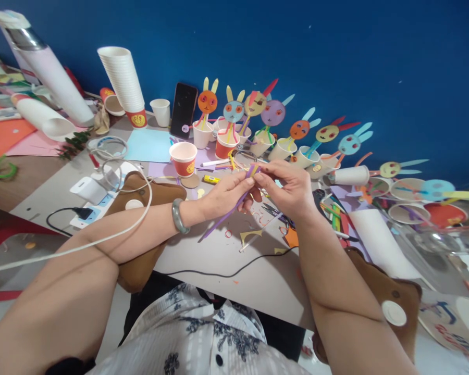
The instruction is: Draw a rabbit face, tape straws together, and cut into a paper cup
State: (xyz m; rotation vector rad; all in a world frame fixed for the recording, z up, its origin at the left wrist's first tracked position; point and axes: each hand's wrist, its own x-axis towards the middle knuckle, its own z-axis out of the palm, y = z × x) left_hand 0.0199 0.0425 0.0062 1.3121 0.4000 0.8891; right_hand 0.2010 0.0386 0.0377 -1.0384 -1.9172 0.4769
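Note:
Above the middle of the table, my left hand [230,191] is closed around purple and yellow paper strips. The purple strip [224,214] trails down to the left, and a bit of the yellow strip [255,171] shows at the top. My right hand [285,187] pinches the upper end of the same strips, its thumb almost touching my left thumb. Just beyond my hands lie a yellow glue stick [211,179] and a red paper cup [183,159]. Scissors [272,211] lie partly hidden beneath my right hand.
Behind my hands runs a row of paper cups with rabbit faces [273,113]. At the left stand stacked white cups [122,78], a thermos [47,67] and a power strip [96,203] with cables. A black cord [230,273] crosses the table's front; paper scraps [250,237] lie scattered.

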